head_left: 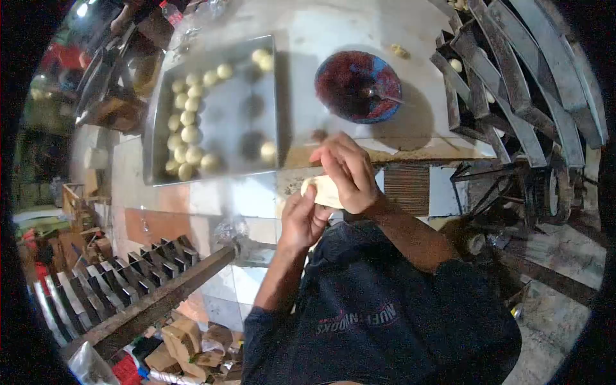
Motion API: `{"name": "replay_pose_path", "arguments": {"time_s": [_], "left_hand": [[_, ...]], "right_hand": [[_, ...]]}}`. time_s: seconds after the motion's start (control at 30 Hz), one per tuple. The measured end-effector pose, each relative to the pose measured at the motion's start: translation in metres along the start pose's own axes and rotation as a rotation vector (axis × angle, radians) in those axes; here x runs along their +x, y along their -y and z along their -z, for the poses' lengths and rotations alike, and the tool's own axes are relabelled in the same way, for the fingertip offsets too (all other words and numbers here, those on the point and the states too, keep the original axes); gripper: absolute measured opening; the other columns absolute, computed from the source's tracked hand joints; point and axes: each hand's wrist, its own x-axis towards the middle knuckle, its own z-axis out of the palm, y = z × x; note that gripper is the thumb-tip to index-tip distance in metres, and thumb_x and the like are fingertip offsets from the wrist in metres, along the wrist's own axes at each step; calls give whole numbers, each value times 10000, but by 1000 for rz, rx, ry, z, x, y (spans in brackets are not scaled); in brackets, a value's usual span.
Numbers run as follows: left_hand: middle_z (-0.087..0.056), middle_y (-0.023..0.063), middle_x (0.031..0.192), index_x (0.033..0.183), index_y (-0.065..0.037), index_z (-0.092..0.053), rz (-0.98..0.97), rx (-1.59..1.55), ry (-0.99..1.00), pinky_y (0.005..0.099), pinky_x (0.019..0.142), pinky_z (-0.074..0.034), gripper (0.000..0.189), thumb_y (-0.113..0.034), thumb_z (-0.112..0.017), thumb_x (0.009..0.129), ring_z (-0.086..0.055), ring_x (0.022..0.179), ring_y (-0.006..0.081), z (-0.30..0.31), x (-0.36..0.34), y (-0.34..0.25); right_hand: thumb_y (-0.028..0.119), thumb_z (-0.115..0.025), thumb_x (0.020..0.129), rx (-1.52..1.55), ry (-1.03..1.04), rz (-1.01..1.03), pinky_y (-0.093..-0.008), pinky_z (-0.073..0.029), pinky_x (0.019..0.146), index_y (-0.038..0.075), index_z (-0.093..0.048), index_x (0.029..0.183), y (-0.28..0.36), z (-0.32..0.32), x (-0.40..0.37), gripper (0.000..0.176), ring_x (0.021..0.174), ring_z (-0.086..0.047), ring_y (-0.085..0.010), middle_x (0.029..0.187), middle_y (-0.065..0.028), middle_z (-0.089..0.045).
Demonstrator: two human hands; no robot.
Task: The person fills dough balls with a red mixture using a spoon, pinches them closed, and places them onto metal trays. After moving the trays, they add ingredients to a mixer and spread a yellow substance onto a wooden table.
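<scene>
A flattened piece of pale dough (325,192) is held in front of my chest, near the table's front edge. My left hand (303,218) grips it from below and the left, thumb pressed on its face and fingers curled underneath. Against its right side lies my right hand (351,172), with the fingers stretched out above the dough and slightly apart. Beyond the hands stands a blue bowl (389,115) of dark red filling with a spoon (388,98) in it. To the left, a metal tray (221,157) bears many round dough balls (190,133), mostly along its left side.
Metal racks of angled bars stand at the right (513,83) and lower left (128,276). A small dough scrap (399,51) lies behind the bowl on the pale table (321,32). A bottle with a red label (171,13) is at the back left. Cardboard (183,343) lies below.
</scene>
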Motion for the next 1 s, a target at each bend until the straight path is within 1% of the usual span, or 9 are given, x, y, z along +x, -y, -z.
{"name": "replay_pose_path", "arguments": {"time_s": [0.07, 0.1, 0.13, 0.2, 0.23, 0.3, 0.47, 0.8, 1.0], "left_hand": [[-601, 168, 1110, 1145, 113, -490, 115, -86, 135, 332, 874, -507, 413, -257, -451, 965, -614, 1004, 236, 25, 13, 4], [-601, 168, 1110, 1145, 113, -490, 107, -83, 140, 332, 874, -507, 413, -257, -451, 965, -614, 1004, 236, 18, 19, -1], [-591, 178, 1133, 1176, 109, -478, 118, 14, 147, 344, 899, -491, 433, -266, -456, 962, -601, 1032, 244, 6, 22, -8], [-539, 192, 1231, 1266, 96, -432, 161, 200, 97, 354, 965, -430, 486, -267, -478, 947, -558, 1106, 255, 12, 32, -11], [-539, 192, 1231, 1266, 96, -432, 162, 205, 90, 354, 965, -430, 486, -267, -478, 947, -558, 1106, 255, 7, 42, -12], [-500, 182, 1280, 1310, 70, -407, 64, 260, 162, 350, 999, -383, 494, -219, -510, 923, -513, 1159, 244, -3, 65, -15], [-519, 94, 1253, 1357, 13, -386, 173, 359, 117, 329, 996, -374, 465, -178, -492, 947, -492, 1155, 188, 6, 104, 10], [-578, 61, 1192, 1267, 8, -507, 305, 595, 103, 273, 957, -385, 404, -217, -532, 933, -528, 1084, 138, 5, 142, 22], [-582, 34, 1168, 1302, 1, -472, 284, 614, 134, 259, 948, -366, 402, -207, -494, 959, -511, 1067, 102, 3, 146, 17]], "right_hand": [[209, -597, 851, -312, 124, 202, -420, -421, 738, 29, -583, 879, -21, 30, 7, 183, 817, -529, -341, 863, -178, -533], [228, -606, 842, -493, -54, 343, -431, -412, 769, 12, -564, 964, -33, 48, 16, 252, 848, -516, -363, 864, -188, -526], [237, -586, 854, -866, -19, 57, -481, -411, 813, -22, -534, 1024, -27, 77, 27, 314, 936, -522, -417, 915, -234, -555], [252, -557, 866, -1498, -196, 56, -527, -444, 778, -45, -516, 1043, -80, 119, 40, 348, 919, -574, -440, 901, -270, -596], [252, -557, 866, -1490, -195, 52, -527, -444, 778, -45, -516, 1043, -82, 128, 54, 348, 919, -574, -440, 901, -270, -596], [257, -538, 875, -1060, 260, -584, -527, -487, 730, -45, -496, 1073, -84, 145, 81, 364, 833, -624, -424, 833, -272, -621], [73, -536, 778, -1139, 585, -321, -484, -514, 646, -10, -566, 956, -114, 154, 98, 199, 724, -637, -386, 795, -234, -621], [122, -487, 825, -1062, 516, -157, -455, -515, 699, 24, -555, 1109, -132, 163, 107, 308, 777, -637, -360, 900, -178, -587], [91, -497, 833, -858, 667, -202, -458, -494, 663, 53, -670, 974, -148, 176, 126, 226, 682, -623, -353, 719, -156, -619]]}}
